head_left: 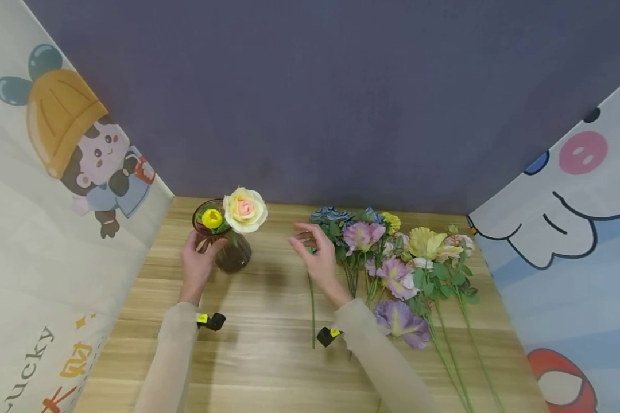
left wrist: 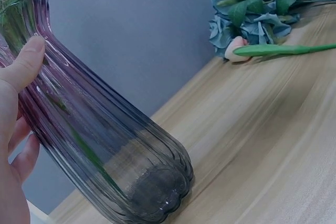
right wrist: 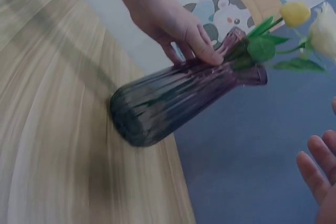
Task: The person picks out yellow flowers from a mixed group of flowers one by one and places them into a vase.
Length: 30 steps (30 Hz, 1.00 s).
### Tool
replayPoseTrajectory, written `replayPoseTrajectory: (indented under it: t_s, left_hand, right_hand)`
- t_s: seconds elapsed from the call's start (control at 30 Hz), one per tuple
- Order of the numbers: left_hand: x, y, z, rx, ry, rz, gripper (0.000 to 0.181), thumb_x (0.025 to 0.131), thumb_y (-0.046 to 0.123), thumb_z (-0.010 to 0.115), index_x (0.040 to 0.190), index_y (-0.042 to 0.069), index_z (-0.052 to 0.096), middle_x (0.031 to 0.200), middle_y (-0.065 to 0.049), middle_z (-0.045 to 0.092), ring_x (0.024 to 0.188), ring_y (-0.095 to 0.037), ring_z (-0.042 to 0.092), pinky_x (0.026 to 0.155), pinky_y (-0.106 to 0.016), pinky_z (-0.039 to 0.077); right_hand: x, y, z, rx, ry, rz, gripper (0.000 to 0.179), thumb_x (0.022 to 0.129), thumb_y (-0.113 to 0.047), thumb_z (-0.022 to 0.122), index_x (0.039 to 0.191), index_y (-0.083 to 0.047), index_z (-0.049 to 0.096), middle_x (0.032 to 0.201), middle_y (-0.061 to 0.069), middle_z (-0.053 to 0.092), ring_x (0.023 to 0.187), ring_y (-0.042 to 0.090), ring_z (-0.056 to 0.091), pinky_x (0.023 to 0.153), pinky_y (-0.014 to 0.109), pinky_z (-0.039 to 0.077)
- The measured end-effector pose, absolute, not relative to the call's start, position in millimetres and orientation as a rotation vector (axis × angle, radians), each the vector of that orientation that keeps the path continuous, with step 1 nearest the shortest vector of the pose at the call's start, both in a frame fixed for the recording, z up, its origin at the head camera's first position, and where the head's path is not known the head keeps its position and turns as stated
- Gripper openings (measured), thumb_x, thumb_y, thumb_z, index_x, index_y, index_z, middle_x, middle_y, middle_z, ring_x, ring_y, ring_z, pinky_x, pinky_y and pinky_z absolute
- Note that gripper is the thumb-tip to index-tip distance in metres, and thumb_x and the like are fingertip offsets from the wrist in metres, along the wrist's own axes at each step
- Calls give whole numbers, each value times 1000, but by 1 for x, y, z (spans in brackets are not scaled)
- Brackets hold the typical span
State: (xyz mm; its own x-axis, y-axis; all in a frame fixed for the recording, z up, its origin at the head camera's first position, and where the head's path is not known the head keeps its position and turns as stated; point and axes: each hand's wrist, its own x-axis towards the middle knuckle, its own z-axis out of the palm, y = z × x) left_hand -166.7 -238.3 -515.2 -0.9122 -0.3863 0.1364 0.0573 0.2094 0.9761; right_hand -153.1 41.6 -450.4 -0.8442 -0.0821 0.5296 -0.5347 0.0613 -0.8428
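Head view: my left hand [head_left: 198, 261] pinches the vase [head_left: 233, 255] below its rim, best held steady; my right hand [head_left: 318, 257], fingers loosely apart, grasps nothing.

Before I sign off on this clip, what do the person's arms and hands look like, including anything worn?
The left hand and right hand are both bare. Long, plain, pale beige sleeves run down to the wrists. At each wrist sits a small black device with a yellow label; its print is too small to read.
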Motion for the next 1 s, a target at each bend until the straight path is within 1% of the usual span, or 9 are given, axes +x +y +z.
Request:
replayPoseTrajectory:
  t_s: [0.13,0.23,0.37,0.47,0.63,0.77,0.9,1.0]
  left_hand:
    - [-171,-242,-527,295,-2120,-1745,54,91,13,81,139,2,59,122,1,61,123,-15,56,116,-43,45]
    - [-171,-243,-530,280,-2109,-1735,53,90,16,82,136,3,60,121,1,62,123,-16,56,115,-42,46]
    - [-170,-243,-531,260,-2106,-1713,52,89,19,83,134,3,61,117,4,63,122,-15,58,114,-42,47]
    - [-170,-243,-531,249,-2103,-1707,51,90,19,83,132,3,62,114,7,63,120,-11,58,114,-41,48]
    - [-170,-244,-531,245,-2103,-1710,50,90,19,83,132,3,62,114,8,62,119,-10,58,114,-42,47]
    - [-169,-244,-531,250,-2104,-1714,51,90,17,82,134,2,61,115,9,62,120,-10,58,114,-42,47]
    - [-169,-243,-530,257,-2097,-1731,50,90,13,82,135,2,61,113,12,62,118,-7,57,115,-42,46]
    - [-165,-241,-522,269,-2108,-1732,50,90,9,81,135,-1,60,110,15,61,116,-5,57,115,-45,46]
  right_hand:
    - [-148,51,-450,577,-2045,1850,30,93,11,68,121,17,60,117,32,65,98,51,63,84,32,61]
    - [-147,57,-454,557,-2063,1858,30,94,9,68,122,16,61,116,31,65,99,51,63,85,32,61]
    - [-147,64,-461,527,-2105,1854,30,95,6,68,123,14,62,116,29,66,101,46,64,87,36,61]
    - [-147,68,-466,509,-2139,1836,30,96,4,68,124,12,62,116,28,66,101,42,65,87,33,60]
    - [-147,76,-474,517,-2145,1820,29,97,3,68,123,14,62,117,32,65,101,46,65,86,26,59]
    - [-146,83,-482,503,-2147,1830,29,96,4,68,122,16,62,118,35,64,103,50,64,87,30,61]
    - [-145,89,-488,479,-2139,1837,29,96,7,68,122,16,62,119,35,64,103,54,62,88,46,61]
    - [-143,94,-491,448,-2148,1833,29,96,6,67,123,15,62,121,35,64,104,52,62,88,56,59]
